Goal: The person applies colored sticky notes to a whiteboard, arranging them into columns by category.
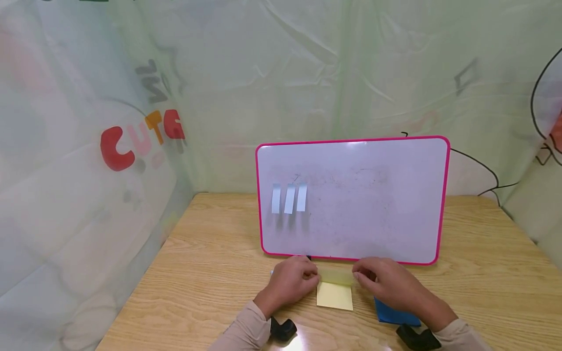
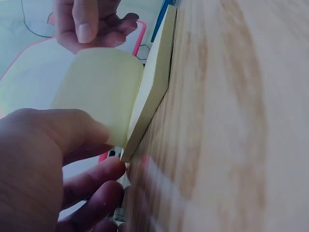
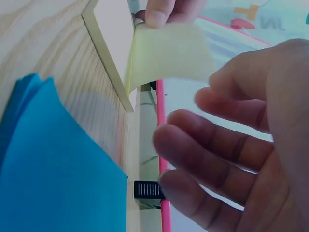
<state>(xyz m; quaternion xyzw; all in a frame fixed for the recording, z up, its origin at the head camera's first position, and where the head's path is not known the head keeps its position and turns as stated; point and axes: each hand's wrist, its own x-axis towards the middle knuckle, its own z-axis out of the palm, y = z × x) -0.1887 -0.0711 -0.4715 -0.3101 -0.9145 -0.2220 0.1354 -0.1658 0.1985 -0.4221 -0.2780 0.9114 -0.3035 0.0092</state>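
A yellow sticky note pad (image 1: 334, 297) lies on the table, its top sheet (image 1: 335, 276) lifted upright along the far edge. My left hand (image 1: 291, 280) pinches the sheet's left edge close to the pad, thumb on the near face in the left wrist view. From the other side my right hand (image 1: 391, 282) pinches the sheet's free corner between thumb and index finger. Its other fingers (image 3: 193, 150) are loosely bent in the right wrist view. Under the right forearm lies a blue pad (image 3: 63, 159), partly hidden in the head view.
Behind the hands a whiteboard (image 1: 351, 209) with a pink frame leans upright. Three pale blue paper strips (image 1: 289, 199) hang on its left part. A black clip-like piece (image 3: 148, 189) sits at the board's lower edge. The wooden table (image 1: 210, 253) reaches a printed curtain.
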